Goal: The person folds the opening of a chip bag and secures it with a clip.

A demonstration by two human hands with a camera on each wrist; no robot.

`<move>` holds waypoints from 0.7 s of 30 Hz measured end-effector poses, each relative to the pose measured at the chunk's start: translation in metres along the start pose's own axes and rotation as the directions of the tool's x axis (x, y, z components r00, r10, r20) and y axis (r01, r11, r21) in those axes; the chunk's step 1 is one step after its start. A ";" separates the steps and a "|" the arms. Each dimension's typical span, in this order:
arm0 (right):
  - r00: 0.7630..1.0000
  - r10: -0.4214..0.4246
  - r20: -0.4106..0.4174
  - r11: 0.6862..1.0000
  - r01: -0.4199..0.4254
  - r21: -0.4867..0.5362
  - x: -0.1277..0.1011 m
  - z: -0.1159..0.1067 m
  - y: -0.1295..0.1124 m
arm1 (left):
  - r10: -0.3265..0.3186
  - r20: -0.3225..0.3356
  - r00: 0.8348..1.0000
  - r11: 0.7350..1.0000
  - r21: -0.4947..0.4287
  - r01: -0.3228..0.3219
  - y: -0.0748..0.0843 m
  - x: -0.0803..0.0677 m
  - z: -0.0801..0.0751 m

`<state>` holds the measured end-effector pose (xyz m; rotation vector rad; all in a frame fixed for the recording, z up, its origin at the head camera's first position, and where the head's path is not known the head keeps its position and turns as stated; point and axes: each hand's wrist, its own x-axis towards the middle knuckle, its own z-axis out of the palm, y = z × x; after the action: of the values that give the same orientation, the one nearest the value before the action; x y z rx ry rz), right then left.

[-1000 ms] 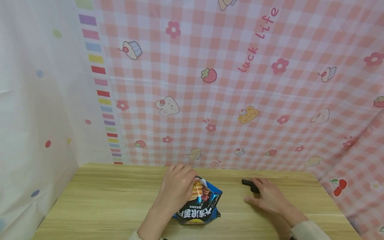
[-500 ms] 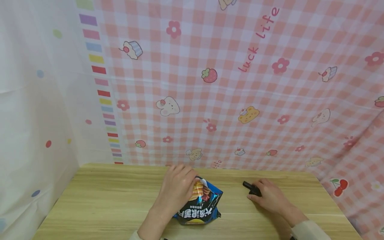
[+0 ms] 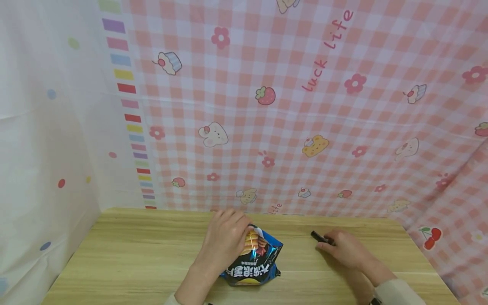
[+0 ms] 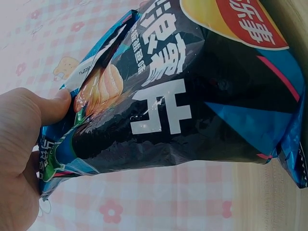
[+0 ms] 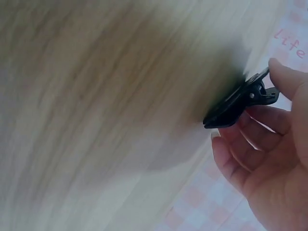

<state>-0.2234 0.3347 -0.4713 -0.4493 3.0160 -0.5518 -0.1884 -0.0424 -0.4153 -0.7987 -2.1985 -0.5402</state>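
Note:
My left hand (image 3: 225, 237) grips the top end of a black and blue potato chip bag (image 3: 253, 258) at the middle of the table. In the left wrist view the thumb presses on the bag's front (image 4: 159, 96) near its upper edge, and the other fingers are hidden behind it. To the right, my right hand (image 3: 347, 250) holds a small black clip (image 3: 319, 237). The right wrist view shows the clip (image 5: 238, 101) between thumb and curled fingers, its jaws together and pointing away from the palm, close over the wood.
Both hands work over a light wooden table (image 3: 133, 250). Behind it hangs a pink checked cloth (image 3: 236, 169) with cartoon prints, and a white dotted cloth (image 3: 45, 148) hangs at the left.
My right hand has closed its thumb and fingers on the clip, which has turned and shifted slightly right. The left hand and the bag have stayed still.

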 end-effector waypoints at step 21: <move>0.997 0.077 -0.017 0.997 -0.077 -0.005 0.000 -0.006 0.005 | 0.000 -0.002 1.000 1.000 -0.011 0.000 -0.002 0.001 0.000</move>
<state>-0.2251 0.3417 -0.4675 -0.3282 3.0368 -0.5446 -0.1906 -0.0430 -0.4148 -0.8031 -2.1958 -0.5533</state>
